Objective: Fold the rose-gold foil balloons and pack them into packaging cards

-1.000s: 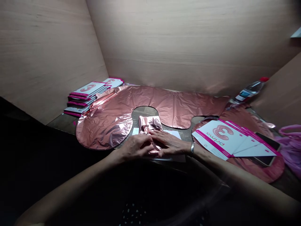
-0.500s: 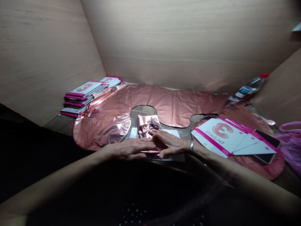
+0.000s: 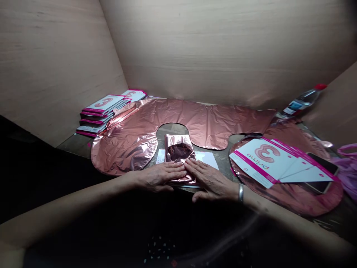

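A folded rose-gold foil balloon (image 3: 180, 147) lies in front of me on a white card (image 3: 209, 158). My left hand (image 3: 160, 175) rests flat on its near left part, fingers stretched out. From the other side my right hand (image 3: 210, 178), with a silver bracelet at the wrist, presses flat on the near right part, thumb apart. The fingertips of both hands nearly meet on the foil. Behind them a large unfolded foil balloon (image 3: 206, 124) spreads across the table.
Stacked printed packets (image 3: 102, 106) with pink edges stand at the back left. On the right, fanned printed cards (image 3: 263, 160) partly cover a phone (image 3: 320, 186). A bottle with a red cap (image 3: 304, 100) leans by the right panel, and a purple plastic bag (image 3: 347, 175) lies at the far right.
My right hand has moved back toward me and flattened on the folded foil, uncovering more of it. My left hand stays on the near left part.
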Tool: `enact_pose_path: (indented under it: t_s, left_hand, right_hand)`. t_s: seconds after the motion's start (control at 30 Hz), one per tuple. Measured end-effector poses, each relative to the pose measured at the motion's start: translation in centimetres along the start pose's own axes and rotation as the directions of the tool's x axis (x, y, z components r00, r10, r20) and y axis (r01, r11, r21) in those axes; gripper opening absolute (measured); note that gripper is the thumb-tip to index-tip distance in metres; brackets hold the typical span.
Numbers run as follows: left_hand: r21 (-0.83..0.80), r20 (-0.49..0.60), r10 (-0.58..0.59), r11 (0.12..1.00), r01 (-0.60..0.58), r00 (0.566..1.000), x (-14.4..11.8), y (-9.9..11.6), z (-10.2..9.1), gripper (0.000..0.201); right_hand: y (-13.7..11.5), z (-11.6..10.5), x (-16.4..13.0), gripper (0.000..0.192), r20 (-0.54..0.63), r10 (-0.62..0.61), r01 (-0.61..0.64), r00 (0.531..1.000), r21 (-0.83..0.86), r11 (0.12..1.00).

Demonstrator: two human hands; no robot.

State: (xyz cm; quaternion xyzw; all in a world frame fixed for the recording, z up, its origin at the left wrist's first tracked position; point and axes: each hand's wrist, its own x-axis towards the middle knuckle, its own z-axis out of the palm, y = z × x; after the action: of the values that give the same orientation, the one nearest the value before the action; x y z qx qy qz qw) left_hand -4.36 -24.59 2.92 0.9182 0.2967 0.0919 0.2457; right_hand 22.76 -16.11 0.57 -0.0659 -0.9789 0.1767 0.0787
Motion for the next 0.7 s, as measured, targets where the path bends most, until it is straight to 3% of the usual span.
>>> enact_pose_path:
  t_s: [0.2,0.47,0.57,0.7]
  left_hand:
    - [-0.169,0.003,-0.083,0.982,0.082,0.997,0.2,0.5,-1.1,0.053]
    - [-0.515,0.064,-0.187,0.835,0.193,0.98,0.6,0.4,-3.2,0.043]
    - [-0.513,0.067,-0.159,0.841,0.17,0.985,0.5,-0.2,-3.1,0.053]
    - [-0.366,-0.061,-0.02,0.931,-0.003,0.998,0.3,-0.8,-2.4,0.085]
  right_hand:
    - [0.7,-1.1,0.7,0.092,-0.021,-0.03,0.03,0.999,-0.014,0.999]
    - [0.4,-0.4,1.1,0.065,-0.085,-0.05,0.037,0.995,-0.148,0.988]
    - [0.8,0.1,1.3,0.05,-0.135,-0.015,-0.007,0.991,-0.165,0.986]
    - [1.5,-1.0,1.7,0.039,-0.158,-0.003,-0.001,0.987,-0.027,1.0]
